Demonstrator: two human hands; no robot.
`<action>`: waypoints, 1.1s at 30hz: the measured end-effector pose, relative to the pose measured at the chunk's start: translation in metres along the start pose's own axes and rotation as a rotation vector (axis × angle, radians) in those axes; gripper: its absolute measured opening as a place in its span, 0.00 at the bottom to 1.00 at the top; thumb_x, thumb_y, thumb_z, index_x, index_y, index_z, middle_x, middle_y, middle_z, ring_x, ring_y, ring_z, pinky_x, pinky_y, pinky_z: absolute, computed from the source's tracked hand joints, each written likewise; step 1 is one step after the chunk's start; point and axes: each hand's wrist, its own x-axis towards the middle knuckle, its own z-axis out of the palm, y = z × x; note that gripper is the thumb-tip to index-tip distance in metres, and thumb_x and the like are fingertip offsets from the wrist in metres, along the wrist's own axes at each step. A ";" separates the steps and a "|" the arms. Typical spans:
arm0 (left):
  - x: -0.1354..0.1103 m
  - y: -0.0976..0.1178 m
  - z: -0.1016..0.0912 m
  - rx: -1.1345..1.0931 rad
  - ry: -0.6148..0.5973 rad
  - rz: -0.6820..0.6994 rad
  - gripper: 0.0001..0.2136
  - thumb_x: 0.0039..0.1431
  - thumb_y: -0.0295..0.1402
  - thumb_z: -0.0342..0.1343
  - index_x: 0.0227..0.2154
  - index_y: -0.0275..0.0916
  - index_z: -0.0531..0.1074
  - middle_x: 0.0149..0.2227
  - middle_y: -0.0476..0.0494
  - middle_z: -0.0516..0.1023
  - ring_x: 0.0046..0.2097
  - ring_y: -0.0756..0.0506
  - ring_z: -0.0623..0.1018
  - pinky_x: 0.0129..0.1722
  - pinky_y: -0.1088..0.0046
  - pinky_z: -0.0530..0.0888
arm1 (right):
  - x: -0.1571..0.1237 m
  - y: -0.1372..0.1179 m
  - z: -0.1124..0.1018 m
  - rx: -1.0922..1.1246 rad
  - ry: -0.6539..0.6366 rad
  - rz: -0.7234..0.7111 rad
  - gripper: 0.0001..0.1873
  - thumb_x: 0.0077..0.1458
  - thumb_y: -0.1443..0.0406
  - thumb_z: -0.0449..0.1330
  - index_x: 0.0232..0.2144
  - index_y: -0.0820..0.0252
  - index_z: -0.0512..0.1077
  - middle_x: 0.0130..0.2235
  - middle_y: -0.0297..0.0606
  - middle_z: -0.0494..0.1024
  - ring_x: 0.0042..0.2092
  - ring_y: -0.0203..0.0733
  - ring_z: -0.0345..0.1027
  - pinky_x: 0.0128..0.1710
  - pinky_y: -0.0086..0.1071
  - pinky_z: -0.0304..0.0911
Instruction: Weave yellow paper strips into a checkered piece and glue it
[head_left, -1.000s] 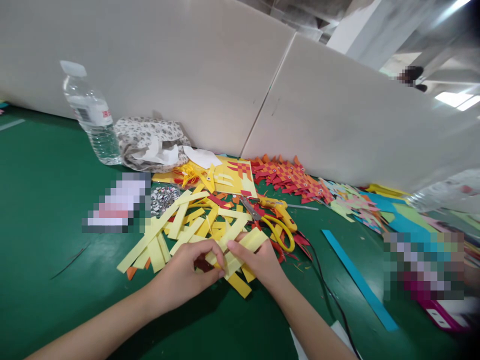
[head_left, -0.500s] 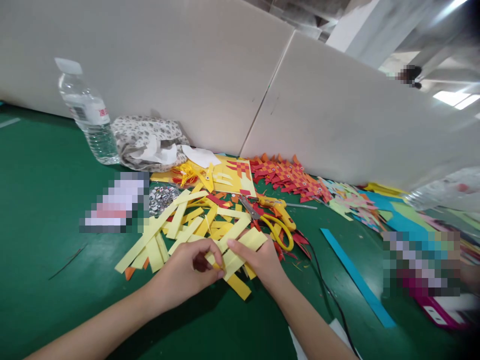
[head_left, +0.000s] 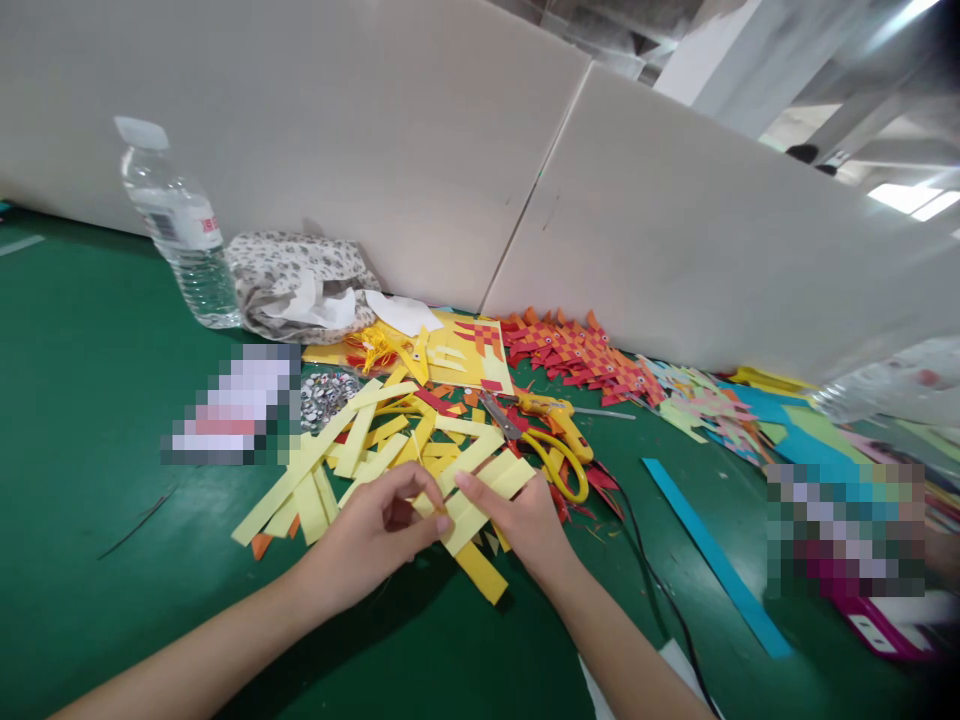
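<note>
My left hand [head_left: 371,545] and my right hand [head_left: 525,525] meet low in the middle of the view, over a heap of yellow paper strips [head_left: 352,450] on the green table [head_left: 75,400]. Both pinch the same crossed bundle of pale and darker yellow strips [head_left: 480,500], held just above the table. My left thumb and forefinger close on its near end. My right fingers press on top of the bundle from the right. Yellow-handled scissors [head_left: 555,450] lie just beyond my right hand.
A water bottle [head_left: 176,225] stands at the back left beside a patterned cloth pouch [head_left: 300,280]. Woven red-orange paper fish [head_left: 577,355] lie along the white partition [head_left: 450,150]. A blue strip [head_left: 712,555], a black cable [head_left: 652,580] and coloured sheets [head_left: 787,430] lie right.
The bundle has been lifted and shifted slightly in my fingers; my left thumb and forefinger have regripped its near end. Both arms stay in about the same place.
</note>
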 end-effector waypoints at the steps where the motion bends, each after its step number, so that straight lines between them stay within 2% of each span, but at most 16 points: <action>1: 0.000 0.001 0.000 -0.045 0.023 -0.006 0.10 0.52 0.40 0.55 0.34 0.41 0.65 0.27 0.53 0.67 0.25 0.53 0.67 0.27 0.77 0.68 | 0.000 0.000 0.000 0.002 0.003 0.010 0.18 0.37 0.58 0.68 0.32 0.62 0.75 0.33 0.41 0.80 0.34 0.46 0.73 0.34 0.37 0.70; 5: 0.003 0.001 -0.001 -0.158 0.075 -0.058 0.17 0.53 0.42 0.53 0.44 0.43 0.63 0.26 0.53 0.66 0.28 0.51 0.69 0.32 0.73 0.72 | 0.000 0.000 -0.001 0.015 0.026 0.031 0.20 0.36 0.57 0.68 0.32 0.62 0.75 0.34 0.41 0.80 0.35 0.47 0.74 0.35 0.38 0.71; 8: 0.004 -0.001 -0.003 -0.152 0.077 -0.102 0.17 0.52 0.43 0.54 0.42 0.40 0.66 0.23 0.54 0.64 0.28 0.51 0.69 0.32 0.73 0.73 | 0.001 0.001 -0.002 0.013 0.008 0.038 0.17 0.36 0.58 0.68 0.29 0.62 0.75 0.32 0.40 0.80 0.33 0.44 0.74 0.33 0.35 0.70; 12: 0.006 -0.002 -0.005 -0.124 0.113 -0.125 0.15 0.52 0.44 0.54 0.38 0.40 0.69 0.25 0.52 0.68 0.30 0.50 0.72 0.32 0.74 0.73 | 0.001 0.002 -0.003 0.056 -0.035 0.034 0.15 0.36 0.60 0.69 0.29 0.62 0.75 0.31 0.38 0.80 0.32 0.42 0.74 0.33 0.33 0.70; 20: 0.006 -0.005 -0.005 -0.092 0.069 -0.131 0.13 0.53 0.44 0.53 0.35 0.39 0.70 0.28 0.51 0.71 0.32 0.49 0.74 0.32 0.75 0.74 | 0.005 0.005 -0.010 0.008 -0.078 0.056 0.19 0.33 0.61 0.70 0.31 0.63 0.76 0.35 0.41 0.80 0.37 0.49 0.74 0.37 0.39 0.71; 28: 0.006 -0.005 -0.005 -0.104 0.051 -0.149 0.13 0.51 0.44 0.55 0.34 0.39 0.70 0.27 0.51 0.71 0.32 0.49 0.75 0.31 0.75 0.74 | 0.007 0.008 -0.011 0.035 -0.072 0.072 0.19 0.32 0.61 0.70 0.31 0.62 0.76 0.35 0.41 0.80 0.37 0.48 0.74 0.37 0.38 0.71; 33: 0.006 -0.011 -0.004 -0.081 0.046 -0.173 0.17 0.47 0.42 0.59 0.38 0.39 0.69 0.27 0.51 0.73 0.30 0.49 0.75 0.29 0.74 0.74 | 0.006 0.008 -0.008 0.021 -0.108 0.083 0.19 0.31 0.60 0.70 0.30 0.62 0.76 0.33 0.39 0.80 0.35 0.46 0.74 0.36 0.37 0.71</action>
